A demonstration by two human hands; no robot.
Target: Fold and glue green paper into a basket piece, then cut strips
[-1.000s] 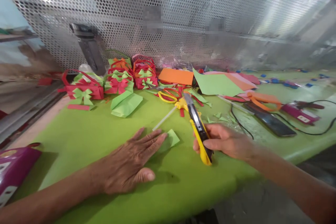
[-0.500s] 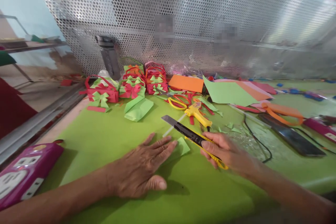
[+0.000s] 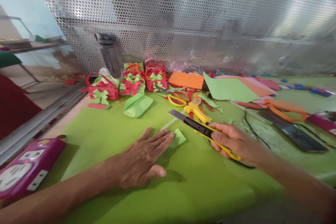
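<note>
My left hand (image 3: 144,157) lies flat with fingers spread, its fingertips over a small piece of light green paper (image 3: 179,137) on the green table cover (image 3: 199,185). Part of that paper is hidden under the fingers. My right hand (image 3: 233,140) grips a yellow and black box cutter (image 3: 201,128), held above the table with its blade out and pointing up-left. Just beyond the blade is a yellow glue gun (image 3: 196,110), with a pale glue stick (image 3: 169,124) reaching from it toward my left fingertips. A folded green paper piece (image 3: 138,105) rests farther back.
Small red and green paper baskets (image 3: 103,89) stand at the back beside a grey bottle (image 3: 109,56). Scissors (image 3: 177,100), an orange sheet (image 3: 186,80) and a green sheet (image 3: 231,89) lie behind. A purple power strip (image 3: 31,164) is at left, a phone (image 3: 294,131) at right.
My right hand has moved right with the box cutter, away from the green paper. My left hand stays flat on the paper; the view has shifted slightly.
</note>
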